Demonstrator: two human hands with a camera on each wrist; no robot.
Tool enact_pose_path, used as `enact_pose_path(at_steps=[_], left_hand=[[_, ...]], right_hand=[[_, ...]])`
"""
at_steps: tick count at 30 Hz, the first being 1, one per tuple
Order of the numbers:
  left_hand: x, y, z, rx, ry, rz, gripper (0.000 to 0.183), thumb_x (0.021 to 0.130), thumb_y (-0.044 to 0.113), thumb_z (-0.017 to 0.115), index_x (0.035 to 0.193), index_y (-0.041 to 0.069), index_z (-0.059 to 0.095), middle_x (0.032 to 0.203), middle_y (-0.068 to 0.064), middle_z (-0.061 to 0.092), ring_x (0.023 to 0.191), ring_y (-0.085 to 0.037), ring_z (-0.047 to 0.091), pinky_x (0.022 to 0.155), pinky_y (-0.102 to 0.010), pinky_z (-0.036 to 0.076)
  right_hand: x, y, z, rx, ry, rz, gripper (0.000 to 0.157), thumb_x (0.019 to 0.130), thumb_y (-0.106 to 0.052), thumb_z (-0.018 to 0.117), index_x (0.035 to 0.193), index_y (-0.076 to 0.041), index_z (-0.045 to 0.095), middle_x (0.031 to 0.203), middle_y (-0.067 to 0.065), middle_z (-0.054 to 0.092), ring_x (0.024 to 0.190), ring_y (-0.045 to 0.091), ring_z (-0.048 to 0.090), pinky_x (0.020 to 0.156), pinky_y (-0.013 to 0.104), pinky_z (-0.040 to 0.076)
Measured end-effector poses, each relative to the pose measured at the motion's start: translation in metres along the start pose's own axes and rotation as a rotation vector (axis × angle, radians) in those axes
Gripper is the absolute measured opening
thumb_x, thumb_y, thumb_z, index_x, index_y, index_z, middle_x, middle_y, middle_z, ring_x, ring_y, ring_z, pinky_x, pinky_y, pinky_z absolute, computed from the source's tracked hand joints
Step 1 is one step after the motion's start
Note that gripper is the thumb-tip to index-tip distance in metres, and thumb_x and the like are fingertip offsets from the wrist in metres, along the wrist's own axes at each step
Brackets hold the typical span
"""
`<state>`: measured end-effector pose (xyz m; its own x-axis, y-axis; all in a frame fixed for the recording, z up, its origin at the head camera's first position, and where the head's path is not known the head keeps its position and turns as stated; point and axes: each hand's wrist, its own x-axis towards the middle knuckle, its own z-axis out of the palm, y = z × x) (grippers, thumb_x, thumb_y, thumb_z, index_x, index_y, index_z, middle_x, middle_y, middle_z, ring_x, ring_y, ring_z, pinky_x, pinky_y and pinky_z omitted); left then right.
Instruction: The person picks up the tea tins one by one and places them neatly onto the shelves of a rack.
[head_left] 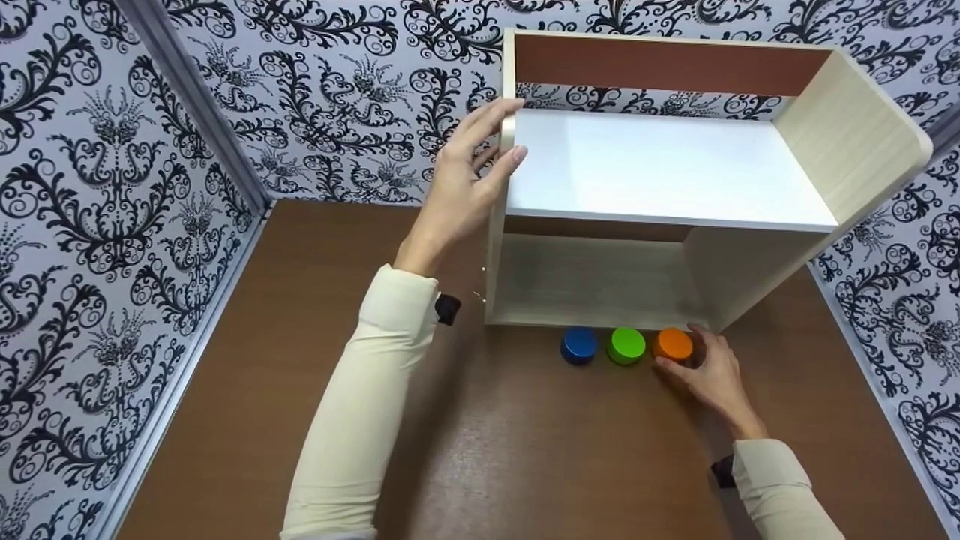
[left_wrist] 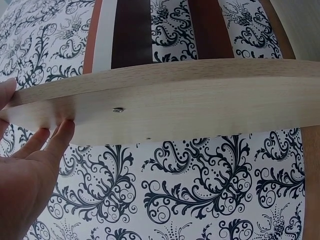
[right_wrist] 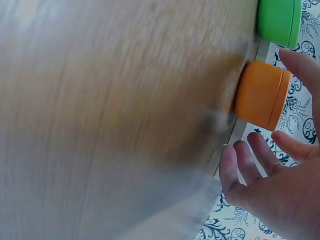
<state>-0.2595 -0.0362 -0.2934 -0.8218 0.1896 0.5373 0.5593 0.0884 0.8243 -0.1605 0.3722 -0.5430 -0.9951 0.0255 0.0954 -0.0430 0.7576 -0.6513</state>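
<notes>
My left hand (head_left: 465,180) holds the front edge of the left side panel of a small wooden shelf unit (head_left: 675,165). In the left wrist view, fingertips press the panel's outer face (left_wrist: 175,107), with the thumb across the edge. My right hand (head_left: 716,379) is around an orange round jar (head_left: 673,343), thumb on one side and fingers on the other. The right wrist view shows the thumb slightly off the orange lid (right_wrist: 279,102) and the index fingertip close to it; contact is unclear. A green jar (head_left: 626,345) and a blue jar (head_left: 579,345) stand alongside in a row.
The jars stand on a brown table (head_left: 525,450) along the unit's lower front edge. A white middle shelf (head_left: 660,165) spans the unit above a lower compartment (head_left: 592,277). Walls with black-and-white patterned paper (head_left: 322,97) enclose the table at the back and sides.
</notes>
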Motion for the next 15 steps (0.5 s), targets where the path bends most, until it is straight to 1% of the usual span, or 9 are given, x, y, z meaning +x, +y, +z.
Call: enact_pose_path(at_steps=[8,15], left_hand=[[-0.0004,-0.0011,-0.0001,-0.006,0.010,0.011,0.047,0.099,0.007,0.064,0.145,0.011,0.055,0.151,-0.008,0.044,0.133,-0.015,0.048,0.112,-0.026,0.044],[0.0002,-0.0014,0.0000,-0.003,0.006,0.007,0.047,0.099,0.007,0.064,0.145,0.011,0.055,0.151,-0.008,0.044,0.134,-0.015,0.047,0.113,-0.027,0.044]], right_hand=[[0.0035,0.0022,0.0017,0.011,-0.043,0.036,0.086,0.087,-0.031,0.082,0.148,0.009,0.037,0.139,0.036,0.044,0.124,0.052,0.044,0.110,0.069,0.035],[0.0044,0.0069,0.0050,0.001,-0.027,-0.003,0.085,0.086,-0.030,0.084,0.146,0.010,0.039,0.138,0.035,0.049,0.121,0.051,0.049,0.107,0.069,0.039]])
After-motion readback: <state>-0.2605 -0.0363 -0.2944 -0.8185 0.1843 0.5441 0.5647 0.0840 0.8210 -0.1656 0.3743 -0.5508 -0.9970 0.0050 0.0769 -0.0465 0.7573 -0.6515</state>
